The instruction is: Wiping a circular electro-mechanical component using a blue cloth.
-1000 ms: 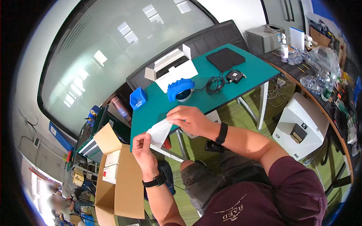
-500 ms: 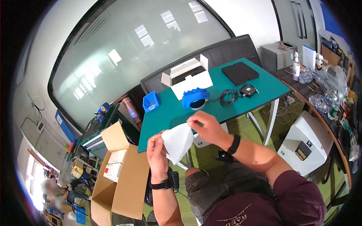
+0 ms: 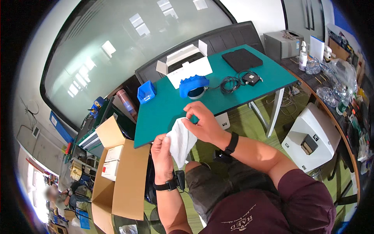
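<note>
A thin white cloth or wipe hangs between my hands in front of the table's near edge, creased and narrowed toward its lower end. My left hand pinches its left edge between thumb and fingers. At the top corner, my right hand grips it with bent fingers. Just beyond, on the green table, rests a bright blue, ridged object with a dark round front. A black cable lies coiled to its right, beside a small black box.
Behind stand an open white box, a blue bin and a black pad. A cardboard carton is at my left. Rightward, a cluttered bench holds a spray bottle; a white case sits below. Someone sits far left.
The cloth was spread wider and now hangs narrower and more folded. My right hand's fingers have curled further around its top corner. The room has shifted slightly up and left in view.
</note>
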The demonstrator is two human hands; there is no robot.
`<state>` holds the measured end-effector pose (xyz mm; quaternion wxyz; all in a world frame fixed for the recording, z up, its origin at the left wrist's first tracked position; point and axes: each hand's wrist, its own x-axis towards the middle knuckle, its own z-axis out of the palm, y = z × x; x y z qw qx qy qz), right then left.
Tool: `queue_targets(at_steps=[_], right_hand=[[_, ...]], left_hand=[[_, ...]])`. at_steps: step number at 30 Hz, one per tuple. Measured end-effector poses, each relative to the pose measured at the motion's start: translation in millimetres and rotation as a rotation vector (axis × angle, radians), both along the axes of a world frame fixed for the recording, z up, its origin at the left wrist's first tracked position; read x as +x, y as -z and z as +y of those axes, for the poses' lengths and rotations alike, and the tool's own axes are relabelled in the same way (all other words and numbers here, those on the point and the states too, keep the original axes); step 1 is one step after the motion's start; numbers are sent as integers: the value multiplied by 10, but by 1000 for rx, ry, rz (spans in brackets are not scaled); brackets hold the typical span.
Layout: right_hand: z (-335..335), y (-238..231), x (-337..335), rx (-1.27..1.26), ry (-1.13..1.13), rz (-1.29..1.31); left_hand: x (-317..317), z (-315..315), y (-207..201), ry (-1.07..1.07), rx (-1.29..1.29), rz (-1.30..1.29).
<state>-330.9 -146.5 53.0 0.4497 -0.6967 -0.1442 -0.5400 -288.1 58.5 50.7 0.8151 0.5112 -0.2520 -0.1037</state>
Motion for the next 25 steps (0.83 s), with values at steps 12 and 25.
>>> queue_targets(at_steps=[12,25], right_hand=[[192,341,56,322,-557,399],[130,371,-15,264,-465,485]], left_hand=[[16,-90,-29,-391,160,-262],[-136,-191,160,-176,215,-179]])
